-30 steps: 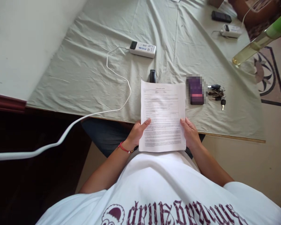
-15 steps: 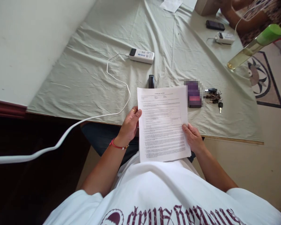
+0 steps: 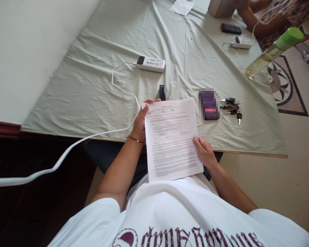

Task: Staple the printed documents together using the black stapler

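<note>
White paper (image 3: 172, 147): the left hand (image 3: 140, 120) grips its top corner, the right hand (image 3: 206, 151) its side. Soft, even holding should make it lie flat.

The T-shirt (image 3: 175, 202) is white with maroon lettering (image 3: 190, 239); the bracelet (image 3: 136, 139) red; the trousers (image 3: 100, 154) dark.

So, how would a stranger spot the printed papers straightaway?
Start at the pale green tablecloth. At its near edge, the left hand and right hand hold the printed papers by opposite sides, unlike the white sheet lying farther off.
</note>
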A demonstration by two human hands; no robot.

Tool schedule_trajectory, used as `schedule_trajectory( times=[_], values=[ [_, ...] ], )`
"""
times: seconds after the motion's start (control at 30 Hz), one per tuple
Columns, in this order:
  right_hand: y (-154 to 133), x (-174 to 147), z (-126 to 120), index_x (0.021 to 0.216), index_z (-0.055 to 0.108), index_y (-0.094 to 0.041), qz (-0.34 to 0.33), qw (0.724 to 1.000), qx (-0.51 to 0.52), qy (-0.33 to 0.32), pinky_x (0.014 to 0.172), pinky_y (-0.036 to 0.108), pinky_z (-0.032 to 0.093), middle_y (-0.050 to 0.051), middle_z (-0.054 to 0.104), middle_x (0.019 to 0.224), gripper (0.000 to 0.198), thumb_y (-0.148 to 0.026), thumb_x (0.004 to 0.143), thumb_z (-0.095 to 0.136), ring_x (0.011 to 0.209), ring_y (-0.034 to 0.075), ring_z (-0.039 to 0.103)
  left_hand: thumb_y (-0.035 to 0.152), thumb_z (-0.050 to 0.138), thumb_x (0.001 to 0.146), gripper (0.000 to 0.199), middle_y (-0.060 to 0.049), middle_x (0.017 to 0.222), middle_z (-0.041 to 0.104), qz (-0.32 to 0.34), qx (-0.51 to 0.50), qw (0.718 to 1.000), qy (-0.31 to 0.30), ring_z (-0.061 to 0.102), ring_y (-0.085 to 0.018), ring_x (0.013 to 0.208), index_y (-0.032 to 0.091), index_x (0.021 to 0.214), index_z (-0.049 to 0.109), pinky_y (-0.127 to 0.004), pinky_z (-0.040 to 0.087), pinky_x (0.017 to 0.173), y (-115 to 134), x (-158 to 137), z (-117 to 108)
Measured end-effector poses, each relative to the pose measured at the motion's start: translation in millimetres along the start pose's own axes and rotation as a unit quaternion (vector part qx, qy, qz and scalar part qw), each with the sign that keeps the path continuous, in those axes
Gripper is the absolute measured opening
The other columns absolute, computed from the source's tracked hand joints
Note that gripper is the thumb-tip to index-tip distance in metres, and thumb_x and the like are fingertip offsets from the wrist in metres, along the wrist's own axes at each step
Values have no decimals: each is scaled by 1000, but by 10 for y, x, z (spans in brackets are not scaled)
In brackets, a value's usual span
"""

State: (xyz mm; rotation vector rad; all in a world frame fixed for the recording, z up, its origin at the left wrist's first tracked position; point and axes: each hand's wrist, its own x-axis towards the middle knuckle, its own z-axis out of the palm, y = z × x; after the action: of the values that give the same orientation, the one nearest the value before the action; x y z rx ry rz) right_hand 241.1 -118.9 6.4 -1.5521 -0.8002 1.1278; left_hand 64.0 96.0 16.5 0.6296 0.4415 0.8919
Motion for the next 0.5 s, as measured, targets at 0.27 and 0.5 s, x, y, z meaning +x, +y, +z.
schedule_trajectory(
  times=[0.27, 0.5],
  values=[
    [-5, 74, 29, 103, 72, -25, 39, 998, -23, 33, 78, 33, 53, 2, 75, 97, 40, -61, 95, 59, 88, 23, 67, 65, 62, 92, 39, -4, 119, 74, 8, -4, 998, 62, 65, -31, 123, 26, 92, 67, -46, 58, 99, -33, 89, -7],
    [-34, 103, 4, 98, 73, -24, 86, 995, 53, 22, 72, 31, 53, 1, 76, 91, 40, -62, 87, 68, 78, 21, 68, 59, 46, 102, 42, -4, 114, 74, 14, -5, 998, 68, 68, -27, 114, 22, 97, 65, -46, 53, 102, -34, 111, 0]
  ],
)
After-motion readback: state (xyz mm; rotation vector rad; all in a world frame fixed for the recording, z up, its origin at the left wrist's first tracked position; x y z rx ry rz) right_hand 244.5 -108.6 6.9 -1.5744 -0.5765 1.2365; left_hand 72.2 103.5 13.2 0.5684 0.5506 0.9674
